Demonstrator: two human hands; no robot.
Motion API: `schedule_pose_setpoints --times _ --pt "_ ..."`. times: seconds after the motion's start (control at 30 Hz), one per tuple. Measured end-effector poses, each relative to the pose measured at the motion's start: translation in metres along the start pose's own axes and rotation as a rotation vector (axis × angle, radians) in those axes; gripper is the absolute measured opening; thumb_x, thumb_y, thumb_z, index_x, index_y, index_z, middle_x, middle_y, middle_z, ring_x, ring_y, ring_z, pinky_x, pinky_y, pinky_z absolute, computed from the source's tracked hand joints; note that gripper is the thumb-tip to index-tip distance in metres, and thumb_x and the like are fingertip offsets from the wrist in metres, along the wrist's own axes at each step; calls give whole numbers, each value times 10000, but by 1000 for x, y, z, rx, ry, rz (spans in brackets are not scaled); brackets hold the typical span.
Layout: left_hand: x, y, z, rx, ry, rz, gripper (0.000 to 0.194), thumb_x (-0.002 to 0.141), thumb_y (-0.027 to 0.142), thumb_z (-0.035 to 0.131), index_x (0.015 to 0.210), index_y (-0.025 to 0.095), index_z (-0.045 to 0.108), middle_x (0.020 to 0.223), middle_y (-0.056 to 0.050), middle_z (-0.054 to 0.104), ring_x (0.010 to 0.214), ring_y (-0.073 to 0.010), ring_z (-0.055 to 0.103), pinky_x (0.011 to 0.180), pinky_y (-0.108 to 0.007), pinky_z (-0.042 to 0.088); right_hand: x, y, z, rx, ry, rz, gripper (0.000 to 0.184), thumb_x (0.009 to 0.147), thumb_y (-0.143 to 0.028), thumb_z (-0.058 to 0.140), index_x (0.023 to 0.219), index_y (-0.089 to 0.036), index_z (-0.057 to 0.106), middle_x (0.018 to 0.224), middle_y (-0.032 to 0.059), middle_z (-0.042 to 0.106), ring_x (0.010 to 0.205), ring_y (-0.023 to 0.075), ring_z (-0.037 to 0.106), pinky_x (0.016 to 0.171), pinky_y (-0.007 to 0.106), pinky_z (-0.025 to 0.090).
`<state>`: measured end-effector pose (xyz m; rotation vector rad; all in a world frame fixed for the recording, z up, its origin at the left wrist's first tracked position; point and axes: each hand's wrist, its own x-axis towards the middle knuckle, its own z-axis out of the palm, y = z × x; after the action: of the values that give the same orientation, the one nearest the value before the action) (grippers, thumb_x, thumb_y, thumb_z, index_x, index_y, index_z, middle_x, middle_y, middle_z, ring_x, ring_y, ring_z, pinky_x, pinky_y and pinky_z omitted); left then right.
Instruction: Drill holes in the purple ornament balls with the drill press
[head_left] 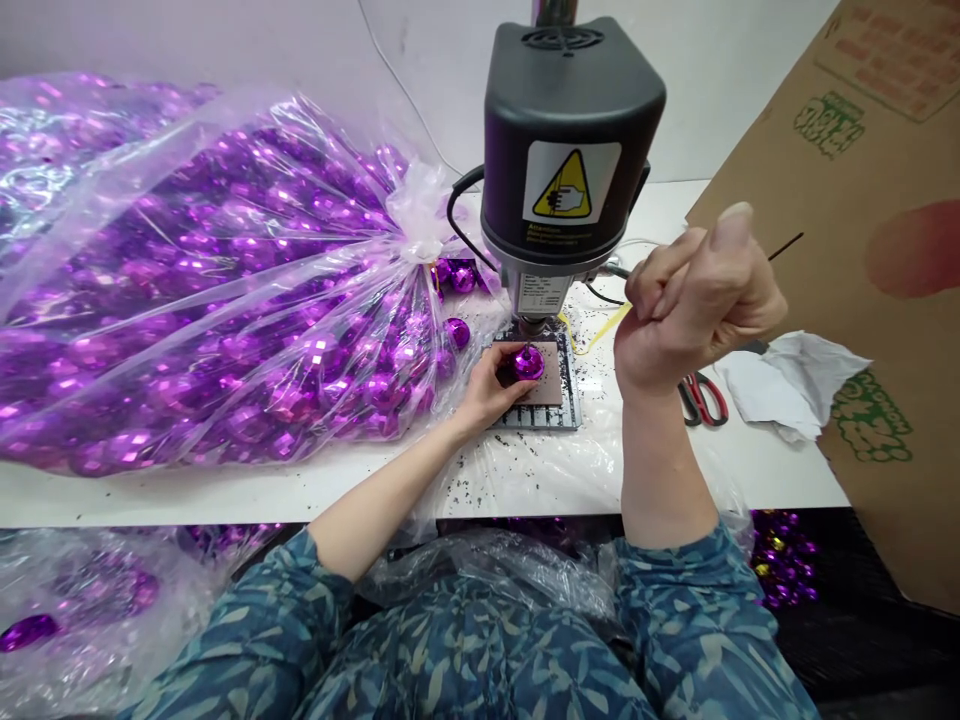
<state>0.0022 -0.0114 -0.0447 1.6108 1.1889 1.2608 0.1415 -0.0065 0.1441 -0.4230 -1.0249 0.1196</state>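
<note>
White table (285, 498): dark crumbs (466, 470) litter it.
Left hand (496, 388): you grasp the purple ball (529, 363); leave its top clear.
Right hand (697, 305): clenched, seemingly on the lever (616, 271); pull steadily.

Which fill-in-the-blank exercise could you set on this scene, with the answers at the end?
The ____ hand holds the purple ball.
The triangle on the black machine's warning label is black and ____.
The scissors on the table are black and ____.
Printed cardboard stands at the picture's ____ edge.

Missing words: left; yellow; red; right.
</note>
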Motion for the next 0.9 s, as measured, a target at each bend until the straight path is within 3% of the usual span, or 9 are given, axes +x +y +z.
schedule_pose_setpoints --times 0.17,0.33,0.47,0.63,0.77,0.9 --pt "-1 3 -1 0 -23 16 572 784 242 928 1285 202 654 1307 -129 717 1248 -294 687 1101 -509 571 -4 5 -7 -54 -95 50 657 997 -580 556 574 -226 199 467 -51 152 369 50 269 424 294 271" --pt "-2 4 -1 -14 -21 16 570 783 231 925 1285 203 657 1310 -129 721 1237 -292 695 1104 -507 572 -9 18 -5 7 74 -139 711 967 -492 639 598 -200 106 498 -54 34 376 27 134 391 256 133" --pt "-2 4 -1 -9 -17 16 569 785 244 925 1288 207 661 1307 -130 724 1237 -296 697 1101 -505 574 -11 23 -7 84 46 -157 683 983 -412 619 552 -176 143 486 -45 55 387 21 126 390 243 105" --pt "-3 5 -2 -15 -13 12 557 787 248 918 1274 206 651 1291 -124 725 1210 -285 710 1090 -488 581 -15 24 -14 53 86 -131 768 915 -496 702 546 -166 114 452 -55 31 371 9 139 391 231 144" --pt "-3 4 -1 -47 -7 6 544 781 254 918 1241 198 633 1279 -124 720 1191 -281 724 1081 -485 589 -20 29 -17 157 38 -173 742 923 -383 683 572 -161 68 432 -64 66 360 5 132 397 215 102" --pt "-3 4 0 -57 -1 8 545 771 250 923 1223 193 624 1270 -126 721 1186 -282 728 1081 -486 589 -22 33 -19 234 -55 -253 617 947 -244 603 568 -160 124 424 -67 125 353 12 143 393 203 93"
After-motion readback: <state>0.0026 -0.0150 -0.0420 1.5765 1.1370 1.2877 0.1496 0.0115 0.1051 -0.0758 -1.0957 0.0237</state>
